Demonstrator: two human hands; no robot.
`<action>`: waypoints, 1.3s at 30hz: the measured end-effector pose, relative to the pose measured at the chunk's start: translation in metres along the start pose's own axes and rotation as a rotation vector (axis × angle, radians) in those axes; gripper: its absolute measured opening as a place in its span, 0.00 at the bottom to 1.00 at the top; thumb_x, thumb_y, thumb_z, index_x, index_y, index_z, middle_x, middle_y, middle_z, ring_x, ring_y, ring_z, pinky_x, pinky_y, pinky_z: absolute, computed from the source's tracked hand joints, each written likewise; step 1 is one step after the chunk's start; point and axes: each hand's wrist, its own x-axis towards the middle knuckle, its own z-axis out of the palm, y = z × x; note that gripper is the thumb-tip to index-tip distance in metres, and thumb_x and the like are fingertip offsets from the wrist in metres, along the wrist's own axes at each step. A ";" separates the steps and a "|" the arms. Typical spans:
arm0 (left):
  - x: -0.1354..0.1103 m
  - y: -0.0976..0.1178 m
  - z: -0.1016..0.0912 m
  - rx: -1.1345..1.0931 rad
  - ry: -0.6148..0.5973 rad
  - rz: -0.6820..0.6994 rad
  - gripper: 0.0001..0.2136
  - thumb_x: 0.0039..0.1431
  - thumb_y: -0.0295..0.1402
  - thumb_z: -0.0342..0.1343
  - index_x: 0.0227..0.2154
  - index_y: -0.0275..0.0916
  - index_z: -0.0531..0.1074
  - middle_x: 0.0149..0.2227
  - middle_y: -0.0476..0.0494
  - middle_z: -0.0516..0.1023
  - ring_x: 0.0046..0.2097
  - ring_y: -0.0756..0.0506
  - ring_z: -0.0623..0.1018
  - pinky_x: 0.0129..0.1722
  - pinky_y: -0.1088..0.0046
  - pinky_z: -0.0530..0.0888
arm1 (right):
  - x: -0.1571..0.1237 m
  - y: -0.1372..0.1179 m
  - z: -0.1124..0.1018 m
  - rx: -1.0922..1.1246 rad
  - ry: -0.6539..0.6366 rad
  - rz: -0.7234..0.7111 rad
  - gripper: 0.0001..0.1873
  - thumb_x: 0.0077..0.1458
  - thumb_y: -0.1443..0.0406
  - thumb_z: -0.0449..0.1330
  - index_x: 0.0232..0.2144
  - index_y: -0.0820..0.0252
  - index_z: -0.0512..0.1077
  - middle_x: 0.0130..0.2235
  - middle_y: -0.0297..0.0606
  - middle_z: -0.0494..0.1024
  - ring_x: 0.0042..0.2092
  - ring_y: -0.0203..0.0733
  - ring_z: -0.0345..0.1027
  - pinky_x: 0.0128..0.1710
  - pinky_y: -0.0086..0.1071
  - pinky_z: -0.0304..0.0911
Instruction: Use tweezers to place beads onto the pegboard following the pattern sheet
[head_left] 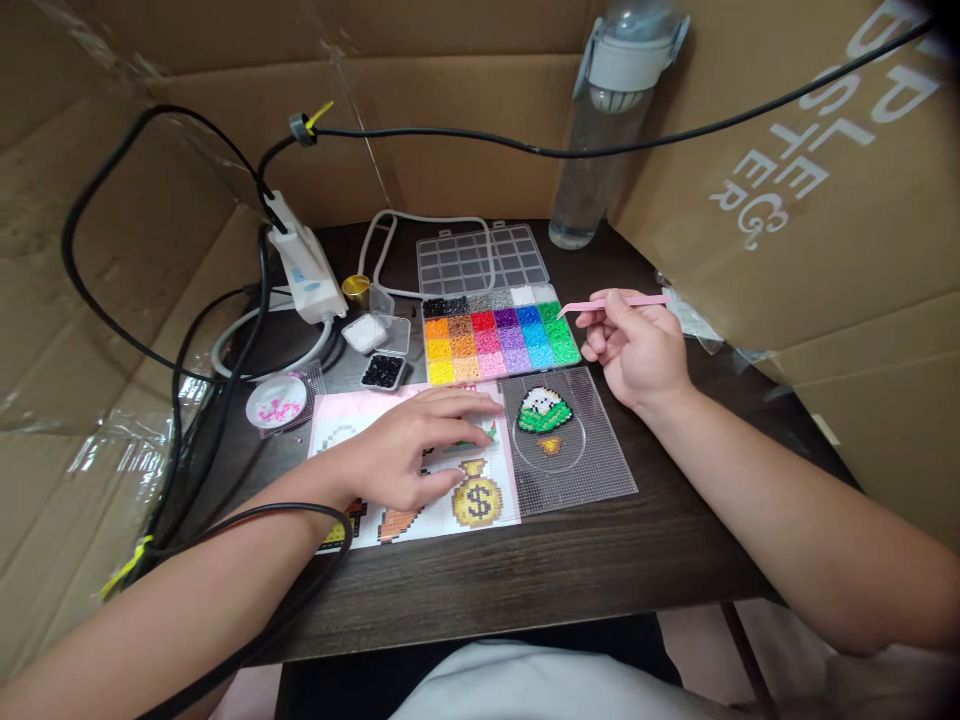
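Pink bent-tip tweezers (630,302) are pinched in my right hand (637,345), their tip over the green beads at the right edge of the bead box (501,335). Fingers spread, my left hand (412,445) rests on the printed pattern sheet (420,530), where a money bag picture shows below the fingers. Right of the sheet lies a clear pegboard (600,470). It carries a white and green bead figure (545,412) with a black outline and, just below, a small patch of orange-yellow beads (550,446). Whether the tweezers grip a bead is too small to tell.
Left of the box stand small cases of white beads (365,334) and black beads (383,371), and a white dish (277,402) with pink beads. A water bottle (600,140) stands behind. Black cables (180,390) loop around a power strip (304,265); one crosses my left forearm. Cardboard walls surround the table.
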 end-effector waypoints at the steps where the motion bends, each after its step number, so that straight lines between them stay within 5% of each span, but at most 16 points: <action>1: 0.000 0.000 0.000 0.002 -0.002 -0.004 0.17 0.58 0.29 0.59 0.51 0.41 0.77 0.65 0.34 0.74 0.66 0.33 0.75 0.65 0.46 0.73 | 0.000 0.001 0.000 -0.018 -0.005 -0.014 0.19 0.53 0.50 0.72 0.34 0.56 0.75 0.28 0.33 0.79 0.20 0.30 0.61 0.18 0.28 0.58; 15: -0.002 -0.002 0.003 -0.013 -0.002 -0.004 0.17 0.58 0.29 0.58 0.51 0.40 0.77 0.66 0.34 0.73 0.66 0.34 0.74 0.66 0.46 0.71 | -0.005 0.010 0.005 -0.243 -0.044 -0.210 0.22 0.55 0.45 0.71 0.35 0.57 0.77 0.23 0.32 0.75 0.21 0.33 0.63 0.19 0.30 0.59; 39: -0.001 -0.002 0.001 -0.025 -0.011 -0.011 0.18 0.57 0.29 0.59 0.51 0.41 0.77 0.66 0.34 0.74 0.65 0.33 0.75 0.64 0.47 0.74 | -0.001 0.011 0.001 -0.269 -0.066 -0.166 0.25 0.53 0.43 0.71 0.33 0.57 0.77 0.24 0.32 0.75 0.20 0.32 0.62 0.19 0.30 0.57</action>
